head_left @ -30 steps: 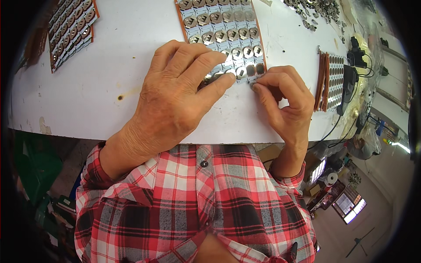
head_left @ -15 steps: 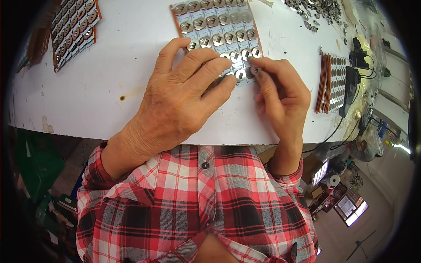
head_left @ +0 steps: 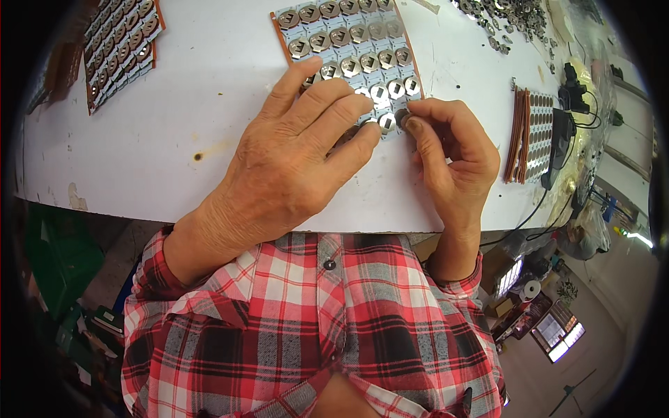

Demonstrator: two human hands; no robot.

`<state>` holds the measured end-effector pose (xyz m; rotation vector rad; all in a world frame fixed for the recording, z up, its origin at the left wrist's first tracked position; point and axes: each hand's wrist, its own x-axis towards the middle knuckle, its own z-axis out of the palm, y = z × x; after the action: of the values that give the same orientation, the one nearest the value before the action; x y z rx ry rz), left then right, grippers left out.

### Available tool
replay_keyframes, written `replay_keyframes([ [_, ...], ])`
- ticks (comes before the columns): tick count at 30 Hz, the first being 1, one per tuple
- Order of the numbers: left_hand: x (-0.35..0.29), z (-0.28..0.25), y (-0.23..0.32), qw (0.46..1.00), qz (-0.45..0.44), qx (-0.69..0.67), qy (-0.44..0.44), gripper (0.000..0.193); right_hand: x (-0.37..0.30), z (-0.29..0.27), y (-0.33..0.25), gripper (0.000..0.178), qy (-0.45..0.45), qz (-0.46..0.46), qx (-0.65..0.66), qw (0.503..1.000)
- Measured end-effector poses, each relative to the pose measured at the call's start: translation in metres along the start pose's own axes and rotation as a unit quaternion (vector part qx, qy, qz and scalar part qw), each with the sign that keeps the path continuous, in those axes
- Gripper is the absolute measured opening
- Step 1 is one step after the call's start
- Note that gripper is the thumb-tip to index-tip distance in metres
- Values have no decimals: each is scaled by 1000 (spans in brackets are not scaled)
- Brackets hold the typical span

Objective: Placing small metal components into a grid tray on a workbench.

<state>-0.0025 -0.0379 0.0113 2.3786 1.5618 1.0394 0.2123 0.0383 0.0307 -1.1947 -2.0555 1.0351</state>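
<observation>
A circuit-board panel (head_left: 340, 52) with orange edges lies in front of me, set with rows of round, shiny metal battery clips. My left hand (head_left: 286, 153) rests palm down across its lower left part, fingers spread, hiding some clips. At the lower right corner, my right hand (head_left: 453, 150) is closed in a pinch, thumb and forefinger on a small round metal clip (head_left: 402, 117). That clip looks dark and tilted, mostly covered by the fingertips. Beside it on the panel sits a bright clip (head_left: 386, 124).
Loose metal clips (head_left: 512, 21) lie heaped at the back right. A stack of panels (head_left: 533, 136) stands at right, near a black power adapter (head_left: 557, 143) with cables. More clip-filled panels (head_left: 122, 49) are at far left. The white table's (head_left: 390, 219) front edge runs before my body.
The clip in my right fingers has turned from shiny face up to dark and tilted. The right hand has shifted slightly down and right; the left hand stays over the panel.
</observation>
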Motion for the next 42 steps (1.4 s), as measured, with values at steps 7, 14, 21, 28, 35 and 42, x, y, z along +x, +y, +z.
replay_keyframes([
  [7,1,3,1,1000,11,-22,10,36,-2,2,0,16,4,37,58,998],
  [14,2,3,0,1000,25,5,10,35,2,-4,2,18,0,29,41,999],
  [21,3,0,3,999,18,21,-17,37,2,-4,-1,17,-10,42,14,999],
  [28,3,0,7,999,2,33,-12,37,9,-6,6,17,-28,-26,9,999],
  [35,5,-1,1,1000,12,19,-3,35,9,-8,9,18,-45,-24,17,999],
  [42,-2,-8,-1,1000,15,15,19,40,16,-34,18,23,123,58,32,990],
])
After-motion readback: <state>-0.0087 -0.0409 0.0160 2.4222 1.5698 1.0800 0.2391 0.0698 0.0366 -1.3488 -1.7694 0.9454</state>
